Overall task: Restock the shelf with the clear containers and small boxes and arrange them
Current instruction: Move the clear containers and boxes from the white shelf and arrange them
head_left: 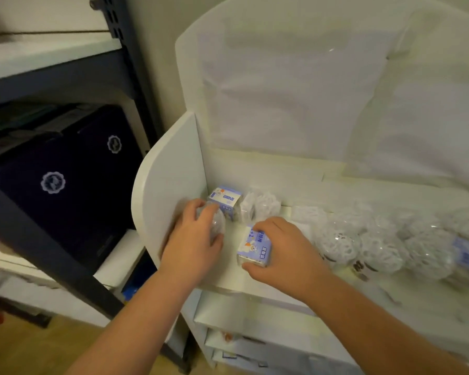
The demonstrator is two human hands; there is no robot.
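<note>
On the white display shelf (233,277), my left hand (192,247) grips a clear round container (217,226) at the shelf's left end, close to the curved side panel. My right hand (279,253) holds a small blue and white box (255,246) lying near the front edge. Another small box (226,200) stands at the back left corner, touching white lattice containers (266,205). Several clear containers with white lattice filling (341,246) stand in rows to the right of my right hand.
The curved white side panel (171,190) bounds the shelf on the left. A dark metal rack (65,255) holding dark blue boxes (65,169) stands to the left. Lower white shelves (255,331) sit beneath. A tall white back panel (295,77) rises behind.
</note>
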